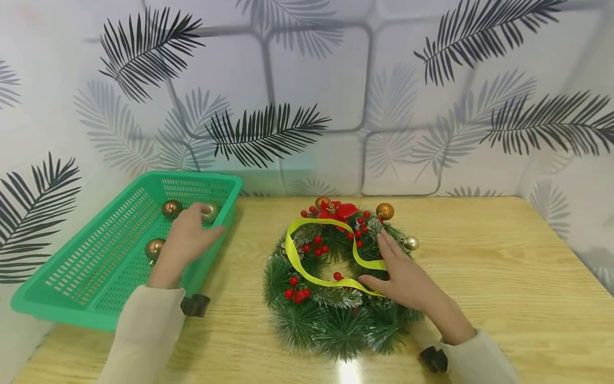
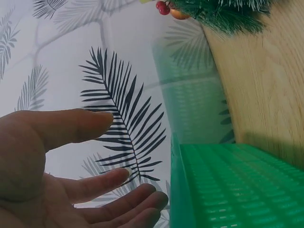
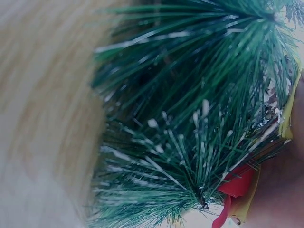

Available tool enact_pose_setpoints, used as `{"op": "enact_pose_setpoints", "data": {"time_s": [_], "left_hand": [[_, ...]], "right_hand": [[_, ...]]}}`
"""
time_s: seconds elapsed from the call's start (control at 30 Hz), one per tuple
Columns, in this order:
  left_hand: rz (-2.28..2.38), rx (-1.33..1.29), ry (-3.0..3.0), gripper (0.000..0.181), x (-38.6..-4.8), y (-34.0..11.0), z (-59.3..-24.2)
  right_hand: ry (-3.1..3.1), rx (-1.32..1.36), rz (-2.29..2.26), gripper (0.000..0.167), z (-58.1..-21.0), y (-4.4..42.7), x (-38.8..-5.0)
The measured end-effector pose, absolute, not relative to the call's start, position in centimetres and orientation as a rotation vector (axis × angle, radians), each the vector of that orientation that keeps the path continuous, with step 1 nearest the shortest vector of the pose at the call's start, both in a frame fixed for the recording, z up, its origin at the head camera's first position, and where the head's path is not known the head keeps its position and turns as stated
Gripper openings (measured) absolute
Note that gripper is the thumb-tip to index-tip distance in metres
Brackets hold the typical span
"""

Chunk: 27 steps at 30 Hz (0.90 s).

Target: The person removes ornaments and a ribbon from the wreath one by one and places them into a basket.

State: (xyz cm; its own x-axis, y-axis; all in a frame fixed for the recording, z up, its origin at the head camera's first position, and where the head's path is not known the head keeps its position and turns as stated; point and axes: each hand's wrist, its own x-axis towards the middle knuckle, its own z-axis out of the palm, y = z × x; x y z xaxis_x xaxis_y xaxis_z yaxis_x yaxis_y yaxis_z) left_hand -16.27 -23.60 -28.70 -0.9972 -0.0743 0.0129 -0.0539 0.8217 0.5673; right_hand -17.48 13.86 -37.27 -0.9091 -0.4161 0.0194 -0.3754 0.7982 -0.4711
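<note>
My left hand (image 1: pixel 187 240) hovers over the green plastic basket (image 1: pixel 223 210), thumb and fingers spread apart with nothing between them. A glittery gold ball (image 1: pixel 211 213) lies partly behind its fingertips; two copper-coloured balls (image 1: pixel 171 209) are on its left. Across the table, my right hand (image 1: pixel 408 277) rests with extended fingers on the right side of a green wreath (image 1: pixel 297 320). A yellow ribbon (image 1: pixel 293 253) loops over the wreath, its ends running to that hand. Red berries (image 1: pixel 298 296), a red flower (image 1: pixel 337 211) and small ornament balls (image 1: pixel 385 211) decorate it. In the right wrist view, only a slice of the hand shows.
The wreath lies on a light wooden table (image 1: pixel 494 277). Behind stands a wall (image 1: pixel 316 74) printed with dark leaves. The basket's raised side walls surround the loose balls at the left.
</note>
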Motion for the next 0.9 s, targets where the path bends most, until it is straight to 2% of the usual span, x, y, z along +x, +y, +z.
{"op": "enact_pose_setpoints", "data": {"time_s": [0.6,0.9], "left_hand": [[-1.013,0.001,-2.95,0.054,-17.7,-20.2,-30.1],[-1.091,-0.044,-2.945,0.051,-18.4,-19.2,-31.7]], "right_hand": [[2.983,-0.714,-0.63,0.088,-36.5,13.5,-16.8],[2.989,-0.712,-0.677,0.085,-34.1,14.3,-16.4]]}}
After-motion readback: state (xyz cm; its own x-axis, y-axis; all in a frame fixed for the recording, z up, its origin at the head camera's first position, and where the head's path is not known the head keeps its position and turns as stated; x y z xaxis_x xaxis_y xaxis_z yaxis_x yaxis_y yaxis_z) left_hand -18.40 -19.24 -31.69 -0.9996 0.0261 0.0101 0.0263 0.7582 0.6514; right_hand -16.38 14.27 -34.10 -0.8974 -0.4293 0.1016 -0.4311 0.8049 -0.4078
